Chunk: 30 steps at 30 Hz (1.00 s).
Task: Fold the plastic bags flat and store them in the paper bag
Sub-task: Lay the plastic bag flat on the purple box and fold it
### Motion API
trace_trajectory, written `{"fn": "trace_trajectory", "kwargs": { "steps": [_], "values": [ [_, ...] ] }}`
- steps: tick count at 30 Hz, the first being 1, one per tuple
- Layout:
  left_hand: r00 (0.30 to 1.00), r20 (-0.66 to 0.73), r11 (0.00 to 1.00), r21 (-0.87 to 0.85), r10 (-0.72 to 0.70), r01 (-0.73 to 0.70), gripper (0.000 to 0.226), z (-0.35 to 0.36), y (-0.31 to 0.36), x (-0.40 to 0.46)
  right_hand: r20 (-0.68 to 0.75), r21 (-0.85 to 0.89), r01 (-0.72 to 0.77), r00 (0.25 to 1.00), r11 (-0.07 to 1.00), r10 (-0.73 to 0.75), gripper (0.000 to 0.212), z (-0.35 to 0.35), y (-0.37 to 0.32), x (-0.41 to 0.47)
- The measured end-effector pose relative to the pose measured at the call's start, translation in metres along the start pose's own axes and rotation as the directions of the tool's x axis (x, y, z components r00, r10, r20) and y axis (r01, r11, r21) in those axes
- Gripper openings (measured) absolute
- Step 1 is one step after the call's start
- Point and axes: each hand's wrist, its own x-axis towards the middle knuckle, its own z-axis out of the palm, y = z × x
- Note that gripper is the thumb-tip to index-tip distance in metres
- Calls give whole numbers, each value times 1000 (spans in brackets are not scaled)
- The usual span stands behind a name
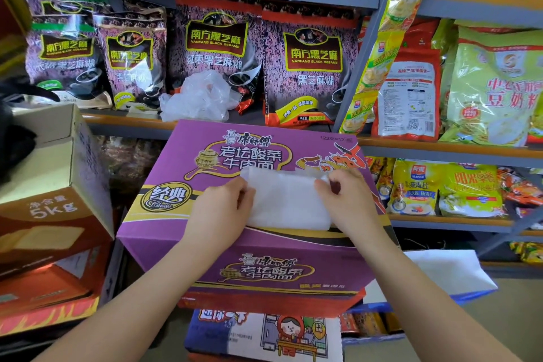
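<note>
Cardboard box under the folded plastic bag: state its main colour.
Purple, with gold and black bands: the printed cardboard box, clearest in the head view.
</note>
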Motion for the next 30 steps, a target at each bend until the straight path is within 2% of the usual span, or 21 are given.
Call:
{"fn": "trace_trajectory", "kwargs": {
  "steps": [2, 3, 5, 7, 9, 12, 15, 17, 21, 23, 25, 27, 30],
  "values": [
    [1000, -9, 1000, -11, 9, -9, 21, 1, 0, 2, -22, 50, -9, 1000, 999, 10, 26, 1, -3, 2],
    [1000, -12, 999, -29, 13, -13, 20, 1, 0, 3, 2, 147, -52, 999, 988, 52, 26, 0, -6, 2],
    [1000, -13, 997, -77, 1, -2, 18, 0, -1, 3, 104, 405, -159, 986, 900, 128, 28, -1, -13, -3],
    [1000, -17, 993, -115, -24, 22, 17, -2, -2, 3, 149, 530, -195, 979, 825, 136, 30, -3, -15, -8],
    [999, -18, 991, -126, -39, 36, 16, -2, -4, 2, 141, 551, -159, 985, 819, 96, 14, -5, -10, -9],
    [999, -18, 995, -95, -27, 25, 15, -2, -5, 3, 163, 539, -133, 985, 832, 52, 22, -5, -6, -7],
    [999, -22, 997, -71, -32, 30, 16, 0, -4, 6, 215, 477, -189, 972, 858, 94, 29, -3, -4, 3],
    [999, -23, 996, -79, -37, 35, 14, 0, -3, 8, 233, 416, -181, 968, 891, 88, 15, -1, -3, 13],
    [999, -13, 993, -109, -45, 44, 9, -1, -2, 11, 209, 257, -78, 978, 963, 23, 7, -2, -8, 27],
    [1000, -25, 990, -138, -11, 7, 9, -3, -2, 9, 213, 281, 16, 974, 960, -79, 16, -11, -14, 26],
    [999, -20, 970, -238, 48, -52, 19, -6, -2, 3, 182, 337, 146, 959, 930, -217, 15, -24, -15, 18],
    [991, 26, 919, -379, 130, -111, 24, -12, -5, -4, 138, 386, 268, 929, 883, -343, 23, -35, -14, 6],
    [955, 50, 874, -418, 294, -247, 19, -15, -13, -10, 131, 427, 355, 886, 832, -445, 24, -44, -12, -7]
  ]
}}
